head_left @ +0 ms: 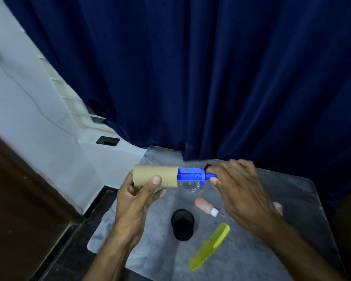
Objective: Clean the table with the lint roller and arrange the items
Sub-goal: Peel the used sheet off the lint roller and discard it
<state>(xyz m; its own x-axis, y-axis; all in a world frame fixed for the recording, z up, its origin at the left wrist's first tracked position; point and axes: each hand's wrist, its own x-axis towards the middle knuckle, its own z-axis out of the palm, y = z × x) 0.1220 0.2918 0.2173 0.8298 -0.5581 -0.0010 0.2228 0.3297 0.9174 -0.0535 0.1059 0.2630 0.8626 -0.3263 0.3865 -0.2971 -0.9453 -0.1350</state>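
The left hand (136, 201) has its thumb and fingers wrapped around the brown cardboard tube (155, 176) of the lint roller (176, 176), thumb pad pressed on the near side. The right hand (239, 185) pinches the blue handle (210, 176) at its far end, fingertips curled over it. Between the 2 hands the roller is held level in the air, above the table (282, 250) and not touching it.

The tube sits only partway along the blue frame — about half of the frame's bars show bare beside it. My reading is that the step in hand is fitting or adjusting the roll on its holder, not yet the rolling itself. Next, I judge, the tube needs seating straight along the frame, then the roller brought down flat onto the grey cloth.

Taking the roller as landmark: directly under it stands a clear glass (189, 185); nearer the person lies a pink bottle (206, 206) with a white cap, tipped on its side; nearer again, a black cup (182, 224) stands upright; a yellow-green comb (211, 245) lies nearest of all. A small red thing (207, 166) peeks out behind the right fingers — what it is I cannot tell. These items crowd the cloth and would likely need shifting for a clean pass.
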